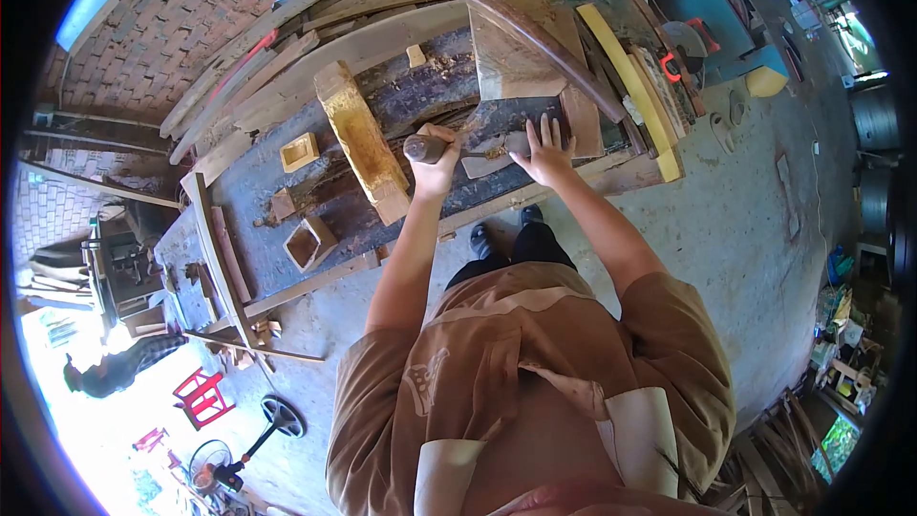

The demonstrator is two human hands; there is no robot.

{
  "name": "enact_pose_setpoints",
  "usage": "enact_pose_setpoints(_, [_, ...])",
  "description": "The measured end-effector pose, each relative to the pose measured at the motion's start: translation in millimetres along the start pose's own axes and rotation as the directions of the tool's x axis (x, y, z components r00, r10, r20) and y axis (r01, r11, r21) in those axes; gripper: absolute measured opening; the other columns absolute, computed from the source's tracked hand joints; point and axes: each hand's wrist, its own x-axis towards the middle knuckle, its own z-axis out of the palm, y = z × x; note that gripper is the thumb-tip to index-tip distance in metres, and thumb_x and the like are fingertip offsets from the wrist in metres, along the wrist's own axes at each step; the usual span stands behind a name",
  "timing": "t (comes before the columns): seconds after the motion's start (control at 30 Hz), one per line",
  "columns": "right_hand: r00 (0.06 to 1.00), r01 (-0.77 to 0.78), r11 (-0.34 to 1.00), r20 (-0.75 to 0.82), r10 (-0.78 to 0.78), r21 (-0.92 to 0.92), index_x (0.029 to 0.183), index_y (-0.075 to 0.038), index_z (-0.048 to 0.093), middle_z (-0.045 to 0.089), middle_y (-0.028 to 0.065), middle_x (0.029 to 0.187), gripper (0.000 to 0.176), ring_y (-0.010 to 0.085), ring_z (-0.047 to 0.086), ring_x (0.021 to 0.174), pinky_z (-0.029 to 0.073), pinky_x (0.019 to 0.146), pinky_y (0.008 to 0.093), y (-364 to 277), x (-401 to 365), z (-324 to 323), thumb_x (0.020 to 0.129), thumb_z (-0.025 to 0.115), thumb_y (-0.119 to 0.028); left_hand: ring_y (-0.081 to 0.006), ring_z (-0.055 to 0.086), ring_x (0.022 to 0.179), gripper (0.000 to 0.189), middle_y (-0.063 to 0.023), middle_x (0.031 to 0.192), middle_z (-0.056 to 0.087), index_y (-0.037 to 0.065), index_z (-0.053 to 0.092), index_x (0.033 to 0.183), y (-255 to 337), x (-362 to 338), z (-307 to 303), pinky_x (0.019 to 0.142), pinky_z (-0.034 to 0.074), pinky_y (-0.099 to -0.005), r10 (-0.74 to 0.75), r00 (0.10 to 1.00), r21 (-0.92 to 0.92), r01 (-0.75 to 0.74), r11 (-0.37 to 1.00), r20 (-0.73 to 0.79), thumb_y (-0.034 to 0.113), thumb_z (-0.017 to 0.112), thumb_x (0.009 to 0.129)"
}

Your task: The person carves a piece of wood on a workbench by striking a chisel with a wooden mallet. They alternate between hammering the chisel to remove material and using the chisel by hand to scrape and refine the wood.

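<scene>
My left hand [437,164] is wrapped around a tool's thick brown wooden handle [421,147], its rounded end toward me. The working end of this tool is too small to make out. To its right, my right hand [547,155] lies with fingers spread beside a small greyish-brown piece [517,143], which its thumb side seems to touch. Under and between the hands is a flat piece of wood [488,164] with shavings near it. A long yellowish hollowed wooden block [355,134] lies across the bench left of my left hand.
On the dark workbench [250,220] sit two small square wooden boxes [299,152] and wood scraps. A large wooden block [516,57] and a long beam [549,48] lie beyond my right hand. Planks line the brick wall [181,48]. A fan [215,466] and red stool [202,397] stand left.
</scene>
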Motion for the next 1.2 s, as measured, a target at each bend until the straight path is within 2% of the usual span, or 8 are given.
enact_pose_setpoints(0.03, [1.000, -0.027, 1.000, -0.011, 0.027, 0.002, 0.139, -0.019, 0.006, -0.006, 0.0111, 0.144, 0.080, 0.0315, -0.006, 0.132, 0.003, 0.097, 0.0631, -3, 2, 7, 0.079, 0.031, -0.065, -0.0139, 0.050, 0.068, 0.013, -0.0069, 0.073, 0.054, 0.003, 0.048, 0.072, -2, 1, -2, 0.063, 0.042, -0.0275, 0.007, 1.000, -0.007, -0.007, 1.000, 0.008, -0.005, 0.056, 0.066])
enact_pose_setpoints(0.27, [0.997, -0.066, 0.998, -0.040, 0.065, -0.015, 0.139, -0.019, 0.005, -0.008, 0.0105, 0.144, 0.079, 0.0304, -0.009, 0.132, 0.003, 0.097, 0.0624, -6, 4, 15, 0.080, 0.033, -0.063, -0.0184, 0.050, 0.068, 0.010, -0.0092, 0.073, 0.052, 0.004, 0.046, 0.073, -4, 8, -17, 0.066, 0.043, -0.0315, -0.077, 0.996, -0.091, 0.074, 0.993, -0.033, 0.000, 0.051, 0.065])
enact_pose_setpoints(0.37, [0.997, -0.073, 0.997, -0.023, 0.072, -0.024, 0.139, -0.019, 0.004, -0.008, 0.0105, 0.144, 0.079, 0.0303, -0.008, 0.132, 0.003, 0.097, 0.0621, -8, 3, 12, 0.080, 0.033, -0.062, -0.0203, 0.048, 0.073, 0.011, -0.0096, 0.072, 0.050, 0.004, 0.045, 0.074, -5, 12, -28, 0.075, 0.039, -0.0342, -0.078, 0.997, -0.201, 0.072, 0.977, -0.024, 0.002, 0.049, 0.064])
enact_pose_setpoints(0.47, [0.997, -0.082, 0.996, -0.010, 0.081, -0.040, 0.139, -0.020, 0.004, -0.008, 0.0105, 0.144, 0.078, 0.0303, -0.009, 0.132, 0.003, 0.097, 0.0621, -9, 3, 10, 0.080, 0.033, -0.062, -0.0196, 0.049, 0.071, 0.012, -0.0112, 0.074, 0.052, 0.004, 0.046, 0.074, -12, 14, -42, 0.073, 0.040, -0.0337, -0.124, 0.992, -0.322, 0.114, 0.940, -0.011, 0.001, 0.049, 0.063])
enact_pose_setpoints(0.67, [0.997, -0.073, 0.997, -0.023, 0.072, -0.030, 0.139, -0.018, 0.004, -0.006, 0.0124, 0.144, 0.079, 0.0317, -0.007, 0.132, 0.003, 0.097, 0.0627, -9, 2, 10, 0.080, 0.034, -0.062, -0.0231, 0.050, 0.074, 0.009, -0.0137, 0.073, 0.054, 0.003, 0.048, 0.076, -19, 12, -66, 0.080, 0.039, -0.0380, -0.156, 0.987, -0.353, 0.135, 0.926, -0.031, 0.005, 0.048, 0.067])
enact_pose_setpoints(0.77, [0.996, -0.084, 0.996, 0.013, 0.085, -0.041, 0.139, -0.018, 0.004, -0.006, 0.0119, 0.144, 0.078, 0.0316, -0.007, 0.132, 0.003, 0.097, 0.0622, -10, 2, 8, 0.080, 0.033, -0.062, -0.0241, 0.047, 0.080, 0.007, -0.0120, 0.077, 0.051, 0.006, 0.050, 0.075, -32, 9, -80, 0.083, 0.037, -0.0369, -0.369, 0.919, -0.530, 0.246, 0.811, -0.138, 0.009, 0.048, 0.069])
enact_pose_setpoints(0.93, [0.995, -0.098, 0.993, 0.011, 0.099, -0.061, 0.139, -0.021, 0.003, -0.006, 0.0100, 0.144, 0.077, 0.0305, -0.007, 0.132, 0.003, 0.098, 0.0611, -10, 2, 8, 0.081, 0.029, -0.064, -0.0227, 0.045, 0.079, 0.007, -0.0104, 0.074, 0.048, 0.006, 0.049, 0.075, -29, 7, -76, 0.085, 0.034, -0.0348, -0.369, 0.916, -0.620, 0.198, 0.759, -0.159, 0.006, 0.050, 0.068])
enact_pose_setpoints(1.2, [0.995, -0.098, 0.994, 0.011, 0.099, -0.050, 0.139, -0.022, 0.003, -0.006, 0.0090, 0.144, 0.076, 0.0301, -0.007, 0.132, 0.004, 0.098, 0.0610, -10, 2, 7, 0.080, 0.027, -0.065, -0.0205, 0.042, 0.074, 0.010, -0.0091, 0.074, 0.045, 0.004, 0.047, 0.075, -3, 12, -47, 0.080, 0.035, -0.0359, -0.192, 0.979, -0.449, 0.141, 0.882, -0.070, 0.002, 0.047, 0.065])
